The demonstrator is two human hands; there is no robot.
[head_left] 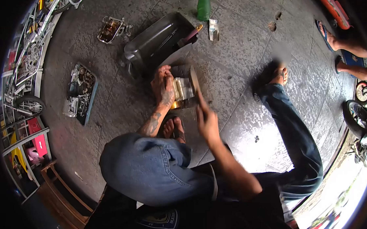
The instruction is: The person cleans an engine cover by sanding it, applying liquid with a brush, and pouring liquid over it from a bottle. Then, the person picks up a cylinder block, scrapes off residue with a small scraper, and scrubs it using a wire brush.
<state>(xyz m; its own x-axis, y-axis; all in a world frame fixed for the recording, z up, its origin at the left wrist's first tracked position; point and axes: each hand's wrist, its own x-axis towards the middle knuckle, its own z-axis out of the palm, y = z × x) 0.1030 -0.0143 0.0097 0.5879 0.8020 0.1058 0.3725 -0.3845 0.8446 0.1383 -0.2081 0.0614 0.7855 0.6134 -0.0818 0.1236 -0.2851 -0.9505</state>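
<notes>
My left hand (164,86) is closed on the left side of a silvery metal block-like part (184,88) on the floor in front of me. The part's lower edge looks yellowish; its exact kind is not clear. My right hand (208,122) is closed around the lower end of a long brown tool (196,83). That tool is smeared by motion, so its kind does not show. It slants up along the right side of the metal part, and I cannot tell whether they touch.
Just beyond my left hand lies a dark bin-like container (162,39). A green bottle (203,8) stands behind it. To the left are a tray of metal parts (82,90) and an oily engine part (111,30). Another person's feet (331,41) are at right, near motorbike wheels (355,118).
</notes>
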